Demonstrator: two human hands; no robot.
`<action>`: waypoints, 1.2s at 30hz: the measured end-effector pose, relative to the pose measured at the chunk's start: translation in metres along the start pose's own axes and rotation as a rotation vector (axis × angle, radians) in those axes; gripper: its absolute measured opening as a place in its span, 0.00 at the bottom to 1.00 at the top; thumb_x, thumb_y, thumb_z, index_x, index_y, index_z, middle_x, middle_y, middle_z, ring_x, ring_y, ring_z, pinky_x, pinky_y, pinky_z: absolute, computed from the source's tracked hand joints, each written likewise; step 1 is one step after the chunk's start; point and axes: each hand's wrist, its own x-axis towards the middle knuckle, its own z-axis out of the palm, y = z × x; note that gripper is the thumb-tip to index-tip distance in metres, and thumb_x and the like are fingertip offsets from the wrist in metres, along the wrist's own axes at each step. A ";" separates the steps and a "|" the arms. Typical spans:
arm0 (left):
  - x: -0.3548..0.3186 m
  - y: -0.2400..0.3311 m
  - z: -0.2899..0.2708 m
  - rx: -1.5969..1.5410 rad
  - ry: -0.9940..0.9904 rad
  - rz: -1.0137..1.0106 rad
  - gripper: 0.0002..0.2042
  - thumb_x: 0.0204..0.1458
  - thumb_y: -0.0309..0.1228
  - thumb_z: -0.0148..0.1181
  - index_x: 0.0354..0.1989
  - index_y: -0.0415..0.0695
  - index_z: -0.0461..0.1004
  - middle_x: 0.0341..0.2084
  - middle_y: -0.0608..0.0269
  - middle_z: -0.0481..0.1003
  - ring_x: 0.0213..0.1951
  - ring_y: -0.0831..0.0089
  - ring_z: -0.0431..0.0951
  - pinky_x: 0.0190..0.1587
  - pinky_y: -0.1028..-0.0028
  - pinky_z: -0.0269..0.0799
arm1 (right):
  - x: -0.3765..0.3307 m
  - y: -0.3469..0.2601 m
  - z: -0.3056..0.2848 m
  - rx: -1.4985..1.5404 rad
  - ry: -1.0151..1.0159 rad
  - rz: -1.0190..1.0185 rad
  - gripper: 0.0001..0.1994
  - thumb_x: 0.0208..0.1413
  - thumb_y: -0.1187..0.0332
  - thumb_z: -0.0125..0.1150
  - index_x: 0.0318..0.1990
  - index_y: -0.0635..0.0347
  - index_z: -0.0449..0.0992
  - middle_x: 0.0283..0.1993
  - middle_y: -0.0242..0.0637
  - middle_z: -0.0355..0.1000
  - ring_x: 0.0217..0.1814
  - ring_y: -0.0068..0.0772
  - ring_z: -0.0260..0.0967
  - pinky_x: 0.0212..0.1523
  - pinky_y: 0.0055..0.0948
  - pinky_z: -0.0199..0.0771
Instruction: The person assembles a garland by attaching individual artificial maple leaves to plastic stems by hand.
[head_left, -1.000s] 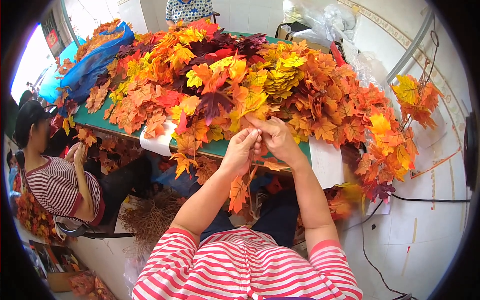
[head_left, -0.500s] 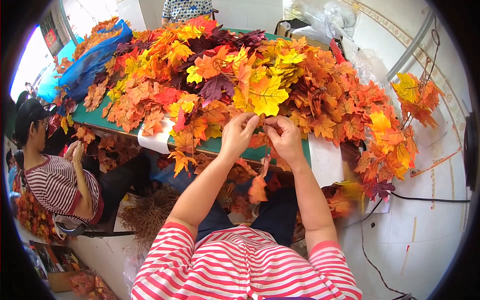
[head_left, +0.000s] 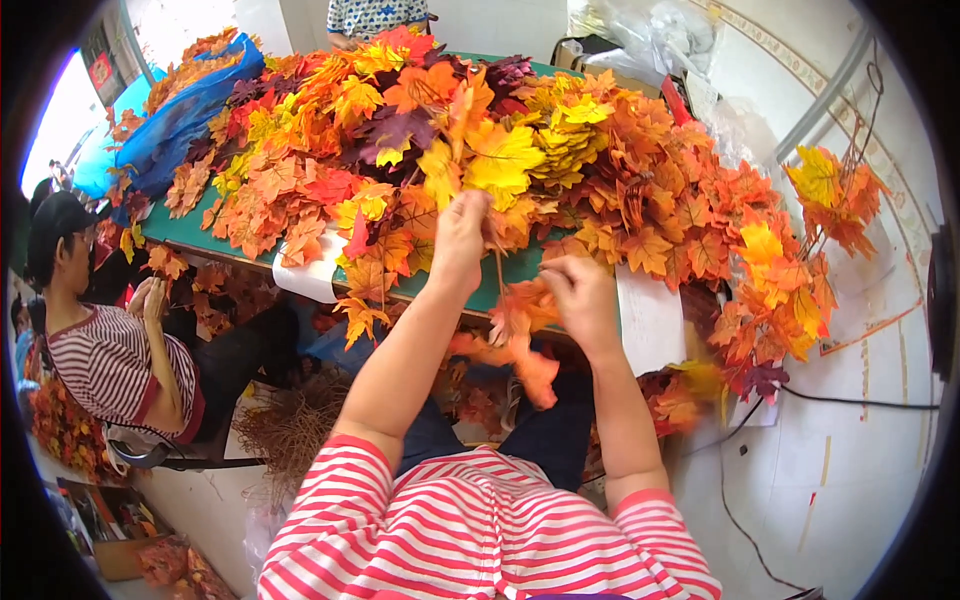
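My left hand (head_left: 462,240) is closed around the thin stem of an artificial maple-leaf branch (head_left: 503,165). Yellow and orange leaves fan out above the fist, and orange leaves (head_left: 535,372) dangle lower down over the table's front edge. Apart from it, to the right, my right hand (head_left: 585,305) has its fingertips pressed together beside a hanging orange leaf; whether a small thing is pinched there is hidden. A large heap of artificial leaves (head_left: 650,190) in orange, red, yellow and dark purple lies just beyond both hands.
The green tabletop (head_left: 190,238) carries the heap and white paper (head_left: 650,318). A co-worker (head_left: 120,350) in stripes sits at the left, and another person (head_left: 375,18) is across the table. Brown stems (head_left: 300,425) stand below left. A leafy branch (head_left: 835,190) and black cables (head_left: 850,400) are at right.
My left hand has moved up and left with the branch, tilting its yellow leaves leftward. My right hand has come away from it, a little right and down.
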 end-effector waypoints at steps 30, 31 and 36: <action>-0.051 0.018 0.015 -0.088 -0.330 -0.155 0.32 0.48 0.18 0.59 0.61 0.46 0.53 0.35 0.59 0.74 0.35 0.70 0.77 0.41 0.70 0.74 | -0.031 -0.029 -0.021 0.121 0.064 0.009 0.05 0.45 0.74 0.65 0.28 0.61 0.74 0.23 0.35 0.74 0.29 0.30 0.70 0.46 0.29 0.64; -0.051 0.018 0.016 -0.088 -0.331 -0.155 0.32 0.48 0.18 0.59 0.61 0.46 0.53 0.35 0.59 0.74 0.35 0.70 0.77 0.41 0.70 0.74 | -0.031 -0.028 -0.021 0.103 0.063 -0.010 0.05 0.45 0.74 0.65 0.28 0.62 0.74 0.23 0.35 0.73 0.28 0.30 0.70 0.42 0.27 0.66; -0.050 0.018 0.016 -0.108 -0.339 -0.142 0.31 0.47 0.18 0.59 0.60 0.45 0.54 0.35 0.59 0.74 0.35 0.70 0.77 0.40 0.70 0.75 | -0.030 -0.030 -0.021 0.114 0.063 0.005 0.05 0.45 0.75 0.65 0.28 0.63 0.73 0.26 0.35 0.71 0.28 0.28 0.70 0.32 0.24 0.69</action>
